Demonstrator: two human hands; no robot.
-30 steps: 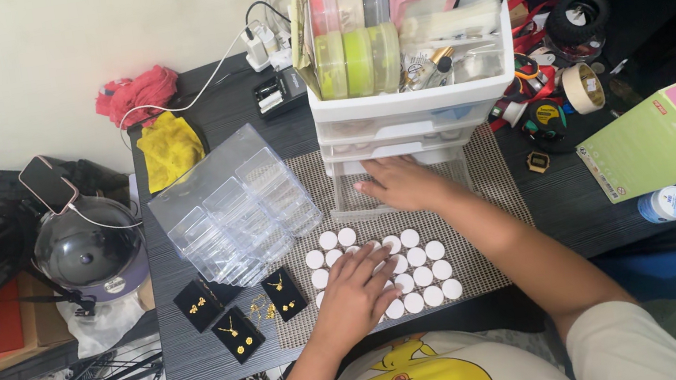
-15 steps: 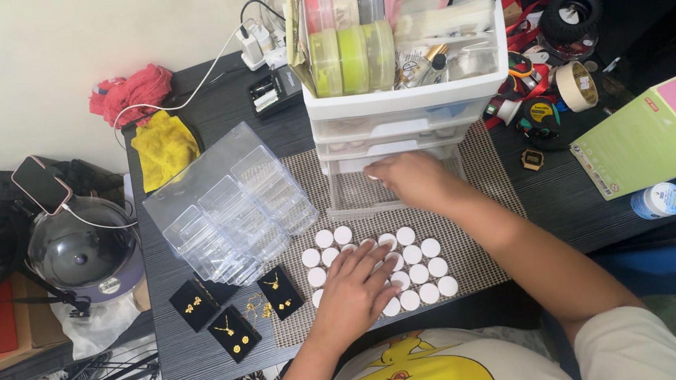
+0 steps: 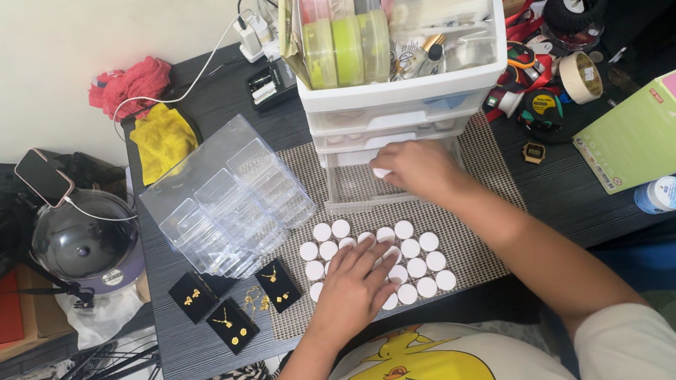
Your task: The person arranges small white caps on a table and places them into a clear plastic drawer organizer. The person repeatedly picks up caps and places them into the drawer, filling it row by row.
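White round discs (image 3: 405, 247) lie in neat rows on the woven grey mat (image 3: 484, 213), and the left hand (image 3: 357, 285) rests flat over their near corner, fingers spread and pressing lightly, gripping nothing. The right hand (image 3: 416, 171) reaches into the pulled-out bottom drawer (image 3: 351, 188) of the white drawer unit (image 3: 397, 105); its fingers curl around something small and pale at the tips, though I cannot tell if it is truly pinched. Judging by the layout, a good many discs are already set out in a tidy grid, with mat space left at the right for more.

Left of the discs, three black cards with gold jewellery (image 3: 234, 304) sit at the desk edge, beside a stack of clear plastic boxes (image 3: 228, 202). The dark desk (image 3: 202, 353) is crowded: tape rolls (image 3: 580, 78), a green and pink box (image 3: 672, 122), a yellow cloth (image 3: 162, 136). A helmet (image 3: 87, 241) sits off to the left by a pale wall.
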